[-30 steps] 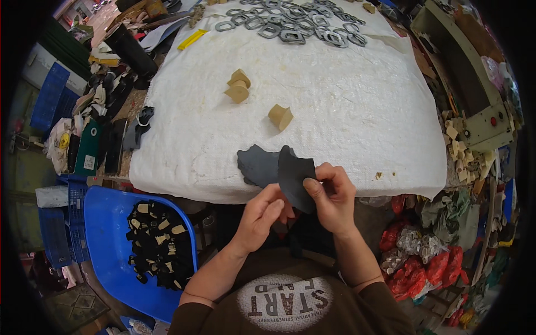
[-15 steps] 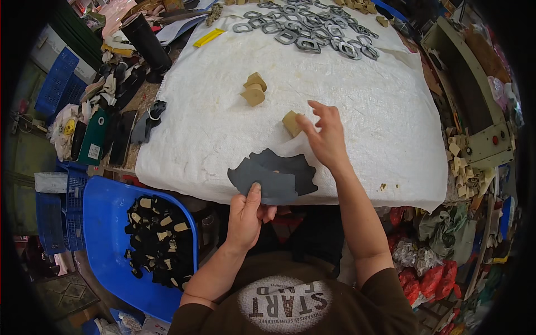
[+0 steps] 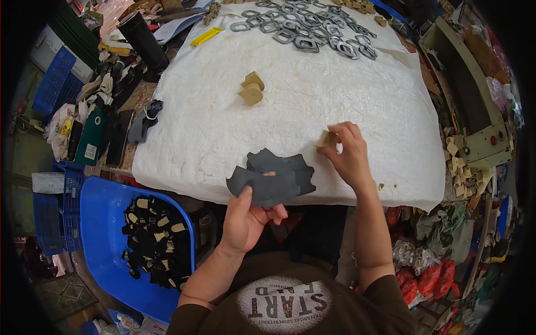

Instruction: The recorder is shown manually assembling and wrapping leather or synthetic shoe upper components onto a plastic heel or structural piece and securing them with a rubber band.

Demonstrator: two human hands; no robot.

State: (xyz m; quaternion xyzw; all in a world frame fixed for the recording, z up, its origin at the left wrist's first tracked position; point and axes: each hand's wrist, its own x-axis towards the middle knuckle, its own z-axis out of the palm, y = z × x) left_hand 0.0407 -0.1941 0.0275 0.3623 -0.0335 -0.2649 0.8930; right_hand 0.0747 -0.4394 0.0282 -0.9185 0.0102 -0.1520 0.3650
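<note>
My left hand (image 3: 244, 223) pinches a dark grey sheet piece with scalloped edges (image 3: 268, 188) between thumb and fingers, just over the near edge of the white-covered table (image 3: 206, 128). Part of the piece is folded or layered, and a fingertip shows through a gap in it. To its right, my right hand (image 3: 352, 156) grips a small tan block (image 3: 326, 140) by thumb and fingertips. Farther off, two more tan curved pieces (image 3: 251, 95) lie touching on the white cover. Whether the tan block is one piece or several stacked, I cannot tell.
Many grey rounded rings (image 3: 305, 43) lie at the far side, with a yellow strip (image 3: 206, 37) left of them. A blue tub (image 3: 103, 245) of black and cream pieces stands at lower left. A green metal machine (image 3: 466, 95) borders the right side.
My right hand has closed on the tan block and moved it right and a little nearer. The grey piece in my left hand has shifted slightly, its layers spreading at the middle.
</note>
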